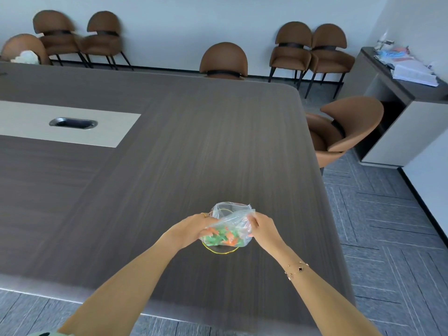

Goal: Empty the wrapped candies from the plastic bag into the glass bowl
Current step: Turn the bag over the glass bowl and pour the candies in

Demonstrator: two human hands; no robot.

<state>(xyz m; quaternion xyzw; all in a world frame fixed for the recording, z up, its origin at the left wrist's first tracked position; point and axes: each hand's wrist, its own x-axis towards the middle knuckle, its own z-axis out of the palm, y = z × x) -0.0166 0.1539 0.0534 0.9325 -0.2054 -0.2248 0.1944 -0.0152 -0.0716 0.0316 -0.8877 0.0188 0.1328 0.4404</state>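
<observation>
A clear plastic bag [234, 218] holds several green and orange wrapped candies [224, 236]. Both hands hold it just above a glass bowl [221, 250] with a yellow rim, which stands on the dark wooden table [169, 166] near its front right corner. My left hand [194, 227] grips the bag's left side, a ring on one finger. My right hand [263, 227] pinches the bag's right side. The bag covers most of the bowl, so only the near rim and part of the far rim show. Whether any candies lie in the bowl is hidden.
A pale inset panel with a cable port [72, 122] lies at the table's left. Brown chairs [224, 60] stand along the far wall, and one [344, 127] at the table's right edge. A grey cabinet [407, 93] with papers is at the far right.
</observation>
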